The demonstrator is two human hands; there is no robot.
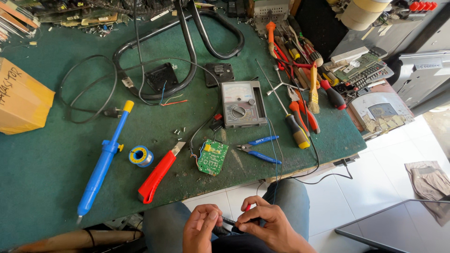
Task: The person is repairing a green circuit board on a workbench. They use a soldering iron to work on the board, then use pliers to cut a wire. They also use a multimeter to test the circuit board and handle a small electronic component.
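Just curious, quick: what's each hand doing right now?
Left hand: fingers pinched on a small dark part.
Right hand: fingers closed on the same part.

Take the multimeter (243,104) on the workbench (42,173) as the landmark. Just before it, toward the bench's near edge, lies the circuit board (212,156), with the side cutters (259,149) right of that board. Left of the board lie the utility knife (158,174), then the solder spool (140,156), then the desoldering pump (104,160), farthest left of the multimeter. Right of the multimeter lies a screwdriver (290,119), and behind and right of it a heap of hand tools (300,51). Behind and left of the multimeter sits a coiled cable (89,89). Well before the multimeter, off the bench edge, the left hand (200,231) and right hand (267,224) meet over the lap.
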